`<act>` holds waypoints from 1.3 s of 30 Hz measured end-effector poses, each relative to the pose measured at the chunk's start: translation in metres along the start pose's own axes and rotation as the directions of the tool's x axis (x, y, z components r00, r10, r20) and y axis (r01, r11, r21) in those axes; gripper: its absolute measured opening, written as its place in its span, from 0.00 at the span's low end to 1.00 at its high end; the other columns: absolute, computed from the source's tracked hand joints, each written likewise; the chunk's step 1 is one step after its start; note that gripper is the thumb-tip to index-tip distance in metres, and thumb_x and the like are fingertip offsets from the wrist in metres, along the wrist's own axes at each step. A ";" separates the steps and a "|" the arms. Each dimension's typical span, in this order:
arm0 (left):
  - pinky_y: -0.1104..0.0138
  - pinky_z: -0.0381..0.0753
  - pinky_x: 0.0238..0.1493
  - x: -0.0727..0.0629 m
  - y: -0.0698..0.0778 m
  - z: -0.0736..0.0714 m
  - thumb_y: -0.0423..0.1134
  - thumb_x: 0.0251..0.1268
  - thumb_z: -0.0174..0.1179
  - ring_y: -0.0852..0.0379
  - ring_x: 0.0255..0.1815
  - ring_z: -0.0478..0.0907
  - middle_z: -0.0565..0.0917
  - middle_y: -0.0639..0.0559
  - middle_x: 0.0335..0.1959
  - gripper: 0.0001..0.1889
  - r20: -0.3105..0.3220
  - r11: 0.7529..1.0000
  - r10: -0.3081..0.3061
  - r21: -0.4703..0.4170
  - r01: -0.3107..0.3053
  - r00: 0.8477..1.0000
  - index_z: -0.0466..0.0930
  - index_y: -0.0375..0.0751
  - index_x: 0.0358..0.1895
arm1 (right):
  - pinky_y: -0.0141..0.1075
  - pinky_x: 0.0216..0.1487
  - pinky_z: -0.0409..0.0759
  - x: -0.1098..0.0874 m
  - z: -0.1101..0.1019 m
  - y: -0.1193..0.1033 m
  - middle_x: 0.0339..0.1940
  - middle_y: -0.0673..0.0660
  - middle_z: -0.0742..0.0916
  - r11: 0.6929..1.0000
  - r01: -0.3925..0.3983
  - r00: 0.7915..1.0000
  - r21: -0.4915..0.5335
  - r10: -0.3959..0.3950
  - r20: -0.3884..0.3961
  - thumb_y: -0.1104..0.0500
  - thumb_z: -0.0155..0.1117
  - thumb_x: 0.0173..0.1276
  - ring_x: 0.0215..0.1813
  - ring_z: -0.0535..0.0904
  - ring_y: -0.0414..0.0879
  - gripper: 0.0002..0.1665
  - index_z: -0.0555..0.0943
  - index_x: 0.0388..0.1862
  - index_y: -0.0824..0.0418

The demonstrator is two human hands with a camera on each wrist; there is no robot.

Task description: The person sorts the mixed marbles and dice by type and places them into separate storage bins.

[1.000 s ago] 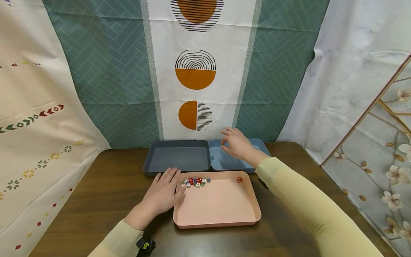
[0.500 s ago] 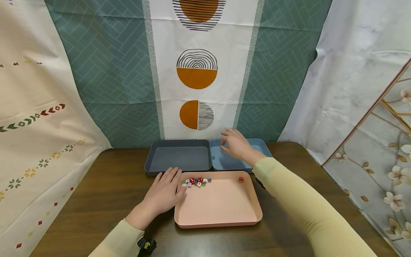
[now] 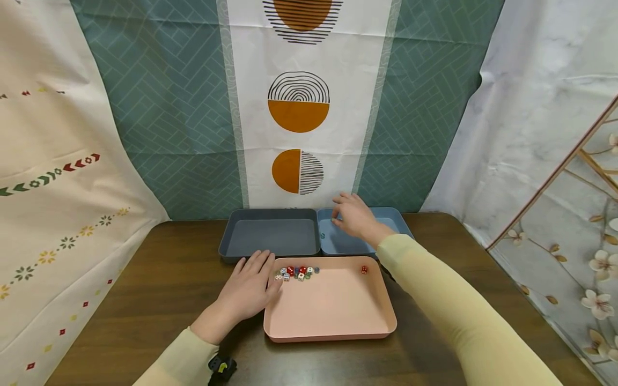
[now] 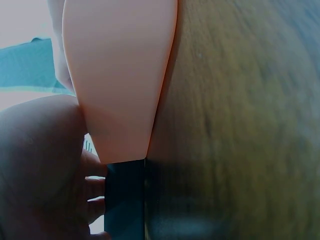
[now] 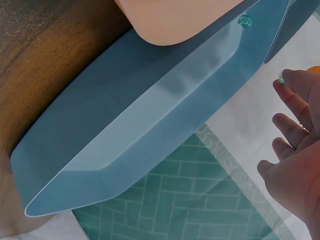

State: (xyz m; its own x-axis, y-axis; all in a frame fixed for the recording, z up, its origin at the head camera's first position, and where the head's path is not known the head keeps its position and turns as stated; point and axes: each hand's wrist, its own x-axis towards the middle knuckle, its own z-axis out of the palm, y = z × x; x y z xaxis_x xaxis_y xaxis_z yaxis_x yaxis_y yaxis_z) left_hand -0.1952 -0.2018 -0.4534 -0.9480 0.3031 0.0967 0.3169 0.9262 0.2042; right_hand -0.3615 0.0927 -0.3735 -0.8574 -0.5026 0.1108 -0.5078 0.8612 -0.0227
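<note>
My right hand (image 3: 354, 215) is over the light blue tray (image 3: 345, 246), pinching a small green glass marble (image 5: 281, 77) between thumb and index finger, the other fingers spread. Another green glass marble (image 5: 245, 21) lies inside that tray, near its left end in the head view. At the left rim of the pink tray (image 3: 330, 311) rests my left hand (image 3: 248, 289), its fingers stretched out and thumb at the rim. White and red dice (image 3: 291, 271) lie mixed with small glass marbles (image 3: 316, 270) along the pink tray's back left. One red die (image 3: 364, 269) sits apart at the back right.
A dark grey tray (image 3: 270, 236) stands left of the light blue one, both behind the pink tray on a brown wooden table (image 3: 159, 300). Patterned cloths hang behind and on both sides, a green and white cloth (image 3: 299, 134) at the back.
The head view has shifted slightly, so the trays appear a little farther right. Both hands hold nearly the same poses, the right one still pinching the marble.
</note>
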 end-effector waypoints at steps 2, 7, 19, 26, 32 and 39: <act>0.36 0.51 0.86 0.000 0.000 0.000 0.58 0.89 0.52 0.36 0.89 0.54 0.62 0.37 0.88 0.39 -0.003 1.000 0.002 -0.002 -0.002 1.000 0.61 0.34 0.88 | 0.57 0.89 0.48 0.002 0.001 0.000 0.84 0.61 0.74 1.000 -0.002 1.000 -0.002 0.002 0.004 0.55 0.72 0.82 0.90 0.56 0.61 0.09 0.93 0.53 0.56; 0.35 0.52 0.85 0.000 0.000 -0.001 0.58 0.88 0.53 0.35 0.89 0.55 0.63 0.36 0.87 0.39 -0.006 1.000 0.006 0.002 -0.006 1.000 0.62 0.34 0.87 | 0.57 0.89 0.48 0.005 0.004 0.000 0.85 0.62 0.74 1.000 -0.001 1.000 -0.010 0.001 0.011 0.55 0.72 0.82 0.91 0.55 0.61 0.09 0.93 0.52 0.55; 0.35 0.52 0.85 0.000 0.000 -0.003 0.57 0.89 0.53 0.35 0.89 0.54 0.62 0.36 0.88 0.39 -0.001 1.000 -0.001 0.003 0.001 1.000 0.61 0.33 0.87 | 0.58 0.89 0.48 0.014 0.010 -0.004 0.85 0.61 0.73 1.000 -0.010 0.999 -0.008 0.010 0.035 0.54 0.71 0.83 0.91 0.53 0.60 0.09 0.93 0.53 0.55; 0.36 0.52 0.85 0.000 0.000 -0.002 0.58 0.89 0.52 0.36 0.89 0.55 0.63 0.37 0.87 0.39 -0.008 1.000 0.003 0.006 -0.003 1.000 0.62 0.33 0.87 | 0.59 0.88 0.51 0.018 0.016 -0.008 0.84 0.61 0.75 0.999 0.000 0.999 -0.038 0.001 0.039 0.54 0.72 0.82 0.90 0.55 0.61 0.08 0.93 0.51 0.54; 0.36 0.51 0.86 0.000 0.000 -0.002 0.58 0.89 0.52 0.36 0.89 0.55 0.63 0.37 0.87 0.39 -0.015 1.000 0.004 -0.002 -0.004 1.000 0.62 0.33 0.87 | 0.58 0.89 0.50 0.023 0.020 -0.012 0.84 0.60 0.75 0.999 0.002 0.999 -0.043 0.000 0.051 0.53 0.71 0.82 0.91 0.55 0.60 0.09 0.93 0.52 0.54; 0.36 0.51 0.86 0.001 0.000 -0.002 0.58 0.88 0.53 0.36 0.89 0.55 0.63 0.37 0.87 0.39 -0.011 1.000 -0.001 0.003 0.001 1.000 0.62 0.34 0.87 | 0.58 0.89 0.48 0.027 0.023 -0.016 0.85 0.59 0.74 0.999 -0.010 0.996 -0.033 0.013 0.084 0.53 0.71 0.83 0.91 0.54 0.59 0.09 0.93 0.53 0.54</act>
State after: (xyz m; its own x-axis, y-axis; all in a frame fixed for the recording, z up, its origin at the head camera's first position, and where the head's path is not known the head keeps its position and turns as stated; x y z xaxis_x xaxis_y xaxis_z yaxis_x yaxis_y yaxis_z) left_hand -0.1956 -0.2018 -0.4512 -0.9481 0.2993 0.1069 0.3155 0.9274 0.2010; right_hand -0.3786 0.0639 -0.3934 -0.8678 -0.4962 0.0268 -0.4962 0.8682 0.0088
